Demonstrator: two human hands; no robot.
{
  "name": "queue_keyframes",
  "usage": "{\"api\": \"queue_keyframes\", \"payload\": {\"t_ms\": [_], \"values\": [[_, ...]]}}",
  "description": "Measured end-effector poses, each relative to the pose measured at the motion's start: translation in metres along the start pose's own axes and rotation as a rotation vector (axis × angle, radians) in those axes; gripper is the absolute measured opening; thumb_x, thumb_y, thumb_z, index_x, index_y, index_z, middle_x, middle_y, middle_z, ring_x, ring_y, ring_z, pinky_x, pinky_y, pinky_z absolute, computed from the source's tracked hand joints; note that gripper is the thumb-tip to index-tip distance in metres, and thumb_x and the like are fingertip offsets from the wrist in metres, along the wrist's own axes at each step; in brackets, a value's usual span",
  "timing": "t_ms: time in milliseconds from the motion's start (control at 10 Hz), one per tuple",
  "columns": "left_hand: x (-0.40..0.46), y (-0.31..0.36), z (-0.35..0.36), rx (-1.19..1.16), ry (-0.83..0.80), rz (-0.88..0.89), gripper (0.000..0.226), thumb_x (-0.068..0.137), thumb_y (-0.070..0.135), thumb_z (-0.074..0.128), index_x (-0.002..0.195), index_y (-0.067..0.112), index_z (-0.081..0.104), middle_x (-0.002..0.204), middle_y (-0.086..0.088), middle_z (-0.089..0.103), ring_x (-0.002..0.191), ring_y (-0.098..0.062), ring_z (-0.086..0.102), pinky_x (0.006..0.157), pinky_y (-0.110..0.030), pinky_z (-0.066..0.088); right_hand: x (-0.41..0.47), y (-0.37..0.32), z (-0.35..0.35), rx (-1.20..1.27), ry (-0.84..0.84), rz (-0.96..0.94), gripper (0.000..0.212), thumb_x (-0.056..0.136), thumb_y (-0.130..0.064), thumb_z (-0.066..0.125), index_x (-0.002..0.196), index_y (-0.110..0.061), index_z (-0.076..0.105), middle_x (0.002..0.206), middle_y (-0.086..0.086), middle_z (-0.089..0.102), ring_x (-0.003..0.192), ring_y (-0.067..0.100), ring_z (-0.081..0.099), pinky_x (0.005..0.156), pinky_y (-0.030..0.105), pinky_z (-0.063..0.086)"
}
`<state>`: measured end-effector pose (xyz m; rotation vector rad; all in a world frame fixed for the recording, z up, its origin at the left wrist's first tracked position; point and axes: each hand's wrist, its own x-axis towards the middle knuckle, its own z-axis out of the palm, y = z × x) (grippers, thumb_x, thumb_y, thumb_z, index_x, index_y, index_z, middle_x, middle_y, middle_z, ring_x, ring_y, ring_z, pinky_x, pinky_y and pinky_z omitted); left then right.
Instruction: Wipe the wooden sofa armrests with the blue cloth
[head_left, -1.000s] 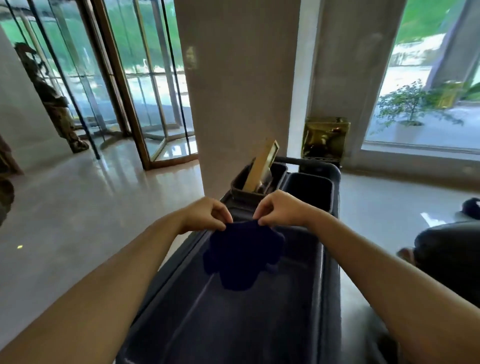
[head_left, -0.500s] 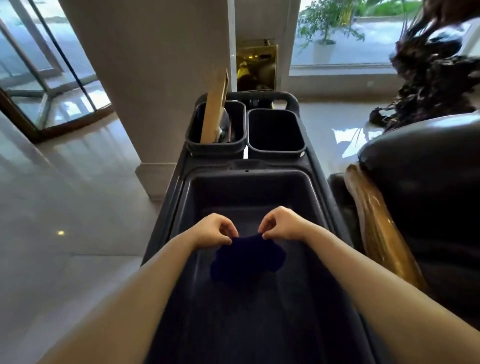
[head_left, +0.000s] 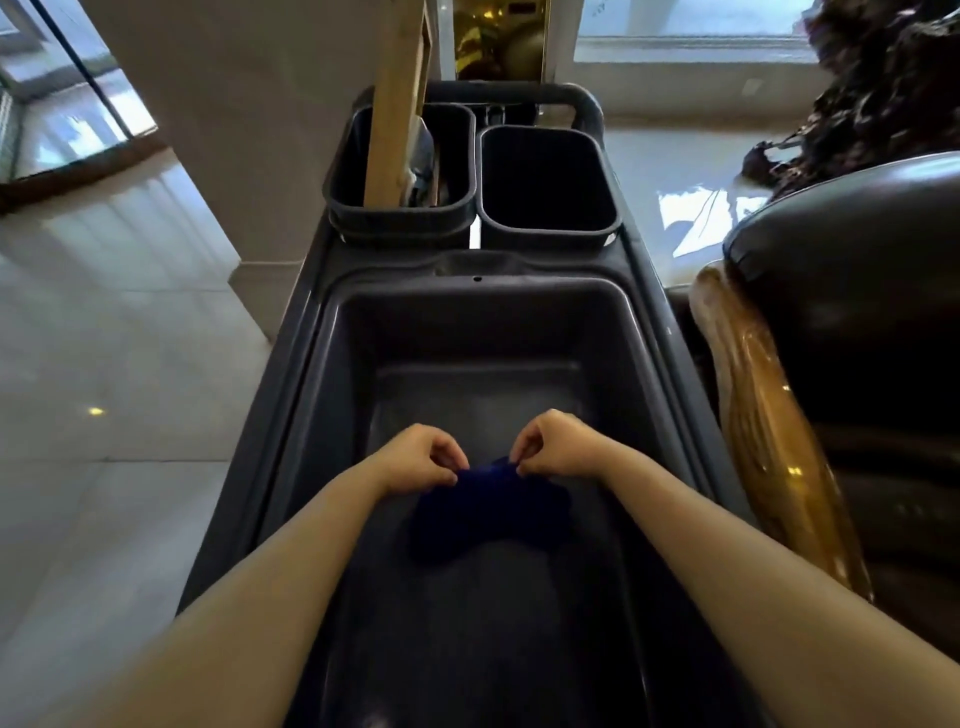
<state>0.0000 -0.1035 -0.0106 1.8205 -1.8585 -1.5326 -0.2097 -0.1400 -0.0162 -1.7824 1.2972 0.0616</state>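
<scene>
Two pinches hold my dark blue cloth (head_left: 485, 512) by its top edge, left hand (head_left: 423, 457) and right hand (head_left: 558, 447), so it hangs bunched and rumpled inside the cart's tub (head_left: 332, 374), beside the glossy wooden armrest (head_left: 769, 441).

The upper edge of the cloth (head_left: 488, 512) is covered by the fingers of the left hand (head_left: 421, 457) and right hand (head_left: 558, 447). The plank (head_left: 397, 98) is cut off by the top edge, and its foot is hidden inside the left bin (head_left: 400, 213). The armrest (head_left: 769, 441) is partly hidden behind the right forearm. The cart (head_left: 291, 415) is cut off at the bottom.
</scene>
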Motion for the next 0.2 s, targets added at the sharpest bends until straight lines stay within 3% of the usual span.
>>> {"api": "queue_keyframes", "payload": {"t_ms": [200], "values": [[-0.0024, 0.0028, -0.0104, -0.036, -0.046, -0.014, 0.022, 0.076, -0.004, 0.066, 0.078, 0.018, 0.064, 0.086, -0.002, 0.069, 0.085, -0.013, 0.067, 0.084, -0.031, 0.055, -0.0040, -0.0106, -0.0108, 0.003, -0.001, 0.011, 0.011, 0.073, -0.006, 0.070, 0.077, -0.016, 0.069, 0.073, 0.001, 0.067, 0.045, -0.004, 0.057, 0.053, 0.011, 0.047]]}}
